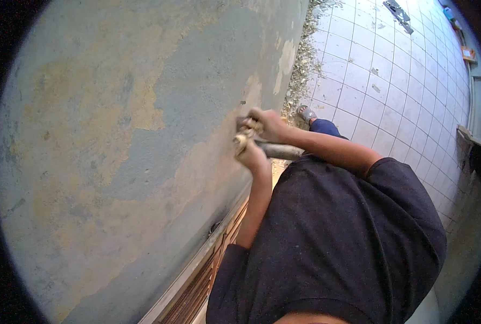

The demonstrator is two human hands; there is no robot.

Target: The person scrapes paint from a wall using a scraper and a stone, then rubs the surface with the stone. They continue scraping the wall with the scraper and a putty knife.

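Both of my hands are closed close to the wall point(192, 97), whose grey-green paint is patchy, with yellowish and pinkish bare areas. My right hand point(268, 123) is uppermost in the picture, and my left hand point(253, 155) is just below it. Their fingers wrap round a tool with a thick, grey, rod-like handle point(281, 150) that points back toward my body. Its working end is hidden by my fingers and blurred, so I cannot name its kind. Something pale yellow shows around the fingers.
Flakes and rubble point(301, 75) line the wall's foot on the white tiled floor point(354, 70). A sandalled foot point(306, 113) stands near them. A dark grey object point(398, 15) lies farther off. Brown slats in a frame point(197, 286) run along the wall below.
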